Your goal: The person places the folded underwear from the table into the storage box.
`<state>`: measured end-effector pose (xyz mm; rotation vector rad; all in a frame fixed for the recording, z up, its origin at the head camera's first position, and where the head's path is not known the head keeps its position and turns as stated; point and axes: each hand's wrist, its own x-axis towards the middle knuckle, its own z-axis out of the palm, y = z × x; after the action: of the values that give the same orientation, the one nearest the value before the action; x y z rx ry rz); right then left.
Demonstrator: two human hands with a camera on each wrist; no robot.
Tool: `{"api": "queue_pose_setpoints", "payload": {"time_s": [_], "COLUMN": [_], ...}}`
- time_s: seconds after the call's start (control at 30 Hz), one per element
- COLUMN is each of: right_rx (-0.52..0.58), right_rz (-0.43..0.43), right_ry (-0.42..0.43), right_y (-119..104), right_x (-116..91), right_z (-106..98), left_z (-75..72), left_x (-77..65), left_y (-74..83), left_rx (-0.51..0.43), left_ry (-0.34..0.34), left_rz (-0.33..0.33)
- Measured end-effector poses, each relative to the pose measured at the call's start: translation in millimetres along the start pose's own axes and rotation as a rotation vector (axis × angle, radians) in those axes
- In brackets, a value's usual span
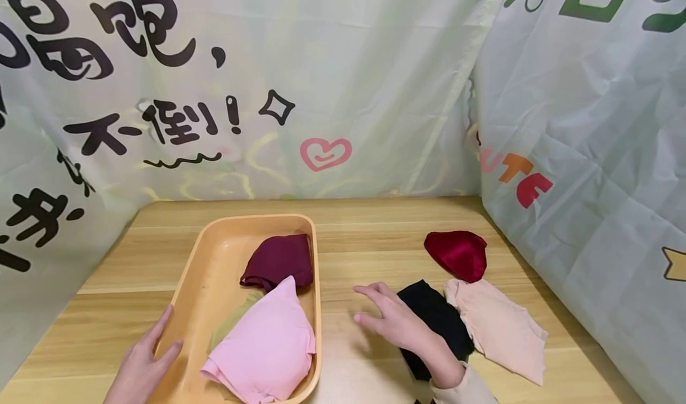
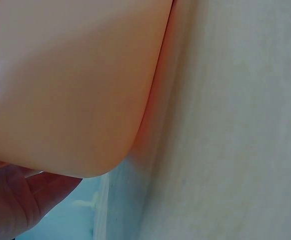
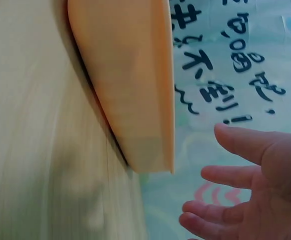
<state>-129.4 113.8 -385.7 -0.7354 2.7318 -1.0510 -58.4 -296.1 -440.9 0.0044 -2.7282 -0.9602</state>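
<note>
An orange tray point(image 1: 220, 243) stands left of centre. My left hand point(image 1: 140, 356) holds its left rim, thumb over the inside and fingers along the outside; the tray wall hides part of this hand in the left wrist view. Inside the tray lie a folded pink cloth garment point(image 1: 268, 344), a maroon one point(image 1: 281, 261) behind it, and an olive piece of cloth point(image 1: 236, 317) mostly covered by the pink. My right hand point(image 1: 399, 323) hovers right of the tray with fingers spread and nothing held. Beneath and beside its wrist lies a folded black garment point(image 1: 436, 314).
A peach folded garment point(image 1: 501, 326) lies against the black one, and a shiny crimson piece point(image 1: 458, 252) sits behind them. The wooden tabletop point(image 1: 370, 231) is bounded by printed cloth sheets point(image 1: 375, 94) at the back, left and right.
</note>
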Motion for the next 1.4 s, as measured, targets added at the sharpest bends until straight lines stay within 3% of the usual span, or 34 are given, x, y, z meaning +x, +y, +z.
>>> {"api": "queue_pose_setpoints", "payload": {"time_s": [0.27, 0.53, 0.73, 0.9, 1.1, 1.4], "right_rx": [-0.012, -0.021, -0.005, -0.004, -0.047, -0.058], "right_rz": [0.072, 0.249, 0.242, 0.211, 0.235, 0.231], "right_ry": [-0.026, 0.045, 0.040, -0.016, -0.110, -0.265], "right_y": [19.5, 31.4, 43.5, 51.0, 58.2, 67.4], "right_x": [-8.9, -20.0, -26.3, -31.2, -37.9, -34.5], "right_z": [-13.9, -25.0, -30.0, -36.0, -45.6, -51.4], "left_z": [-0.5, -0.4, -0.3, 0.2, 1.2, 0.0], "left_x": [0.4, -1.0, 0.1, -0.8, -0.1, -0.5], "left_y": [0.4, -0.6, 1.9, 0.8, 2.9, 2.6], "left_rx": [0.030, 0.042, 0.036, 0.023, 0.026, 0.017], "left_ry": [0.011, 0.032, 0.014, 0.012, 0.011, -0.004], "left_rz": [0.025, 0.042, 0.026, 0.026, 0.025, -0.001]}}
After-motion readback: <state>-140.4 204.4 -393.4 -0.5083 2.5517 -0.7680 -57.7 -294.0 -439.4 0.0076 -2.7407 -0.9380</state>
